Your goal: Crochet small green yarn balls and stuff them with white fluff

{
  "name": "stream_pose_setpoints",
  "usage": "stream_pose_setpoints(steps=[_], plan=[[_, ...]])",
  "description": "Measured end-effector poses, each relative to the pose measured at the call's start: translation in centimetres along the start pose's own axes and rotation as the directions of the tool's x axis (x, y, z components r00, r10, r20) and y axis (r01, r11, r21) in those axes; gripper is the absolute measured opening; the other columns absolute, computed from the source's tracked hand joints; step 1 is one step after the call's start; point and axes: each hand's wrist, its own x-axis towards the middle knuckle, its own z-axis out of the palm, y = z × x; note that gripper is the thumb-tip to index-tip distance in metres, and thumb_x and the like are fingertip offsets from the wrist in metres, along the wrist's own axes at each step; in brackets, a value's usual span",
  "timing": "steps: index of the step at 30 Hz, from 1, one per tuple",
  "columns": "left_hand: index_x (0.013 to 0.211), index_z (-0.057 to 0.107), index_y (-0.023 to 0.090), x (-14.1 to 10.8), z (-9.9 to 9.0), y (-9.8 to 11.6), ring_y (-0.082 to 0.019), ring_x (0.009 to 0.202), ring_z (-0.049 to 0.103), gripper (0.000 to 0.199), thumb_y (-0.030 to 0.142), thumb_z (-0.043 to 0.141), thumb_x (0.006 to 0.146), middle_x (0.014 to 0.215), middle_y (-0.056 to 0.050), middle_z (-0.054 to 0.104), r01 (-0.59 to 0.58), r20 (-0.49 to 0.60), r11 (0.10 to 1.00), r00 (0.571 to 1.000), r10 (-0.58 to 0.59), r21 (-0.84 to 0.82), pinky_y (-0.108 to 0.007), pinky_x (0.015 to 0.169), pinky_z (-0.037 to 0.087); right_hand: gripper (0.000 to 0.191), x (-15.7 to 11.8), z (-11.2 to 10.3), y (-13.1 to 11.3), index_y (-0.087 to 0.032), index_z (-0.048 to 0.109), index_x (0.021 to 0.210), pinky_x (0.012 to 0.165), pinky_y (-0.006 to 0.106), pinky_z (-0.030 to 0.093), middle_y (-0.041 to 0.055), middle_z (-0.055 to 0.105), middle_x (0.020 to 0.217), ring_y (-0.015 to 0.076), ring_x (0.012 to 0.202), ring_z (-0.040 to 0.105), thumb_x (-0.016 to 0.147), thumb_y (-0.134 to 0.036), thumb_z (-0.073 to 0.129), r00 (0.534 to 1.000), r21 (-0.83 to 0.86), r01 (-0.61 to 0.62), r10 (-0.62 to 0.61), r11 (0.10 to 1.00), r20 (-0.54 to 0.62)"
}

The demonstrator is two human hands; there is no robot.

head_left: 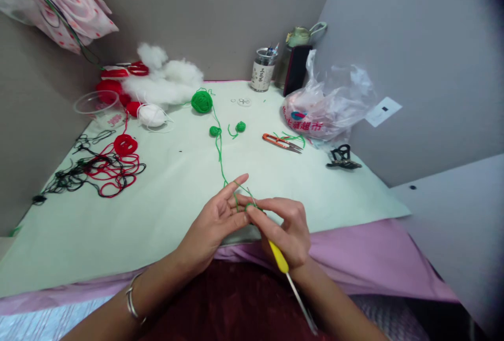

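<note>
Green and small, the yarn piece (249, 206) above the near edge of the worktop (165, 220) looks light, soft and pliable, best pinched by its rim, as the left grip (212, 221) seems to, while the right grip (290, 230) holds the yellow-handled hook (279, 257).

A pale green cover (129, 241) lies over the table, and a pink cloth (370, 257) shows under its front edge. On the left side, black yarn (66, 181) is tangled with red yarn (114, 189); behind are a ball of white yarn (151, 115) and fluffy white stuffing (169, 85). In the middle there are a ball of green yarn (201, 102) and two small green balls (240, 127). To the right lie orange thread snips (275, 140), a black claw hair clip (342, 158) and a plastic bag (326, 110). Farther back stand a labelled jar (262, 74) and a dark phone (298, 70).
</note>
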Motion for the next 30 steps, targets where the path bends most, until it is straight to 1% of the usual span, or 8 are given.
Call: stream_pose_setpoints(steps=[4, 10, 13, 17, 19, 21, 26, 30], plan=[[0.145, 0.061, 0.018, 0.0, 0.0, 0.3, -0.015, 0.089, 0.068, 0.069, 0.023, 0.086, 0.082, 0.099, -0.004, 0.072, 0.094, 0.061, 0.988, 0.994, -0.087, -0.126, -0.028, 0.087, 0.053, 0.026, 0.5, 0.0, 0.0, -0.030, 0.077, 0.114, 0.069, 0.035, 0.061, 0.0054, 0.074, 0.097, 0.0205, 0.087, 0.071, 0.098, -0.015, 0.063, 0.968, 0.252, -0.236, 0.250, 0.938, -0.026], [0.131, 0.075, 0.017, 0.3, -1.0, 1.2, -0.015, 0.087, 0.067, 0.048, 0.023, 0.083, 0.083, 0.098, -0.005, 0.071, 0.067, 0.136, 0.992, 0.989, -0.052, -0.107, -0.026, 0.081, 0.052, 0.016, 2.1, -0.9, 1.0, -0.022, 0.075, 0.092, 0.056, 0.030, 0.054, 0.0037, 0.070, 0.078, 0.0154, 0.062, 0.063, 0.100, -0.029, 0.064, 0.804, 0.644, -0.497, 0.589, 0.582, 0.088], [0.129, 0.076, 0.021, 0.2, -0.9, 0.9, -0.013, 0.089, 0.064, 0.048, 0.023, 0.085, 0.082, 0.100, -0.004, 0.070, 0.014, 0.143, 0.999, 0.990, -0.007, -0.044, -0.025, 0.085, 0.049, 0.017, 2.1, -0.9, 0.8, -0.022, 0.076, 0.091, 0.055, 0.028, 0.053, 0.0030, 0.069, 0.076, 0.0150, 0.061, 0.062, 0.099, -0.033, 0.065, 0.797, 0.709, -0.517, 0.571, 0.479, 0.195], [0.128, 0.076, 0.029, 0.1, -0.7, 0.4, -0.015, 0.097, 0.064, 0.055, 0.019, 0.090, 0.076, 0.103, -0.002, 0.070, -0.082, 0.087, 0.993, 0.993, 0.075, 0.080, -0.028, 0.093, 0.048, 0.013, 1.8, -0.5, 0.1, -0.025, 0.081, 0.098, 0.072, 0.034, 0.058, 0.0051, 0.077, 0.089, 0.0190, 0.082, 0.070, 0.099, -0.028, 0.067, 0.859, 0.593, -0.471, 0.492, 0.653, 0.140], [0.129, 0.076, 0.031, 0.1, -0.9, 0.3, -0.015, 0.095, 0.063, 0.058, 0.018, 0.091, 0.074, 0.101, -0.001, 0.069, -0.108, 0.064, 0.986, 0.993, 0.100, 0.130, -0.028, 0.090, 0.048, 0.014, 1.7, -0.3, 0.0, -0.026, 0.081, 0.100, 0.074, 0.035, 0.059, 0.0056, 0.079, 0.092, 0.0206, 0.087, 0.072, 0.099, -0.028, 0.067, 0.868, 0.563, -0.460, 0.480, 0.687, 0.124], [0.130, 0.075, 0.030, 0.2, -1.1, 0.3, -0.016, 0.094, 0.063, 0.059, 0.018, 0.091, 0.074, 0.100, -0.001, 0.067, -0.119, 0.057, 0.980, 0.992, 0.111, 0.161, -0.028, 0.087, 0.049, 0.014, 1.5, -0.2, 0.2, -0.026, 0.080, 0.099, 0.069, 0.033, 0.058, 0.0054, 0.079, 0.092, 0.0190, 0.081, 0.071, 0.100, -0.030, 0.066, 0.851, 0.608, -0.482, 0.503, 0.631, 0.153], [0.127, 0.076, 0.031, 0.2, -1.2, 0.4, -0.015, 0.093, 0.064, 0.054, 0.017, 0.090, 0.077, 0.098, -0.001, 0.068, -0.147, 0.108, 0.975, 0.986, 0.130, 0.167, -0.027, 0.087, 0.050, 0.016, 1.5, -0.2, 1.3, -0.023, 0.076, 0.098, 0.064, 0.027, 0.056, 0.0030, 0.077, 0.089, 0.0131, 0.069, 0.067, 0.103, -0.032, 0.063, 0.771, 0.755, -0.556, 0.554, 0.347, 0.313], [0.127, 0.075, 0.030, 0.3, -1.3, 0.4, -0.013, 0.092, 0.064, 0.051, 0.018, 0.089, 0.079, 0.099, -0.001, 0.069, -0.168, 0.122, 0.967, 0.982, 0.147, 0.191, -0.025, 0.085, 0.050, 0.018, 1.7, -0.7, 1.3, -0.023, 0.074, 0.099, 0.069, 0.027, 0.057, 0.0024, 0.078, 0.090, 0.0130, 0.073, 0.069, 0.105, -0.032, 0.059, 0.764, 0.754, -0.575, 0.539, 0.317, 0.356]])
